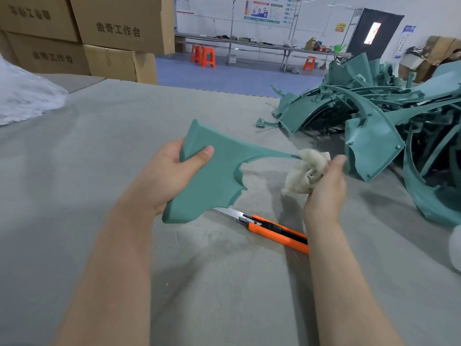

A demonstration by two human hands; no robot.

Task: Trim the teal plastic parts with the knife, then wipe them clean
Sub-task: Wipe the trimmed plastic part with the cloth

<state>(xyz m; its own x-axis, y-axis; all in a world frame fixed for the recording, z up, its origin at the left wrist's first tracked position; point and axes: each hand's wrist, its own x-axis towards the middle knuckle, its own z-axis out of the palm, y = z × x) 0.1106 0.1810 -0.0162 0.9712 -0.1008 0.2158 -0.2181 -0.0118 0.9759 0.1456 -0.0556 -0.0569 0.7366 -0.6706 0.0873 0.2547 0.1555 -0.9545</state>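
Teal part (212, 176) gripped by left hand (169, 176); right hand (326, 191) fingers clutch cloth (306, 171).

My left hand (169, 173) is held up over the table (99, 171), thumb laid across the face of a teal plastic part (219, 176), fingers curled behind its wide end. My right hand (326, 191), back toward me, bunches a crumpled off-white rag (308, 171) against the part's thin tip. My bare left forearm (119, 258) and right forearm (336, 283) reach in from the table's near edge.
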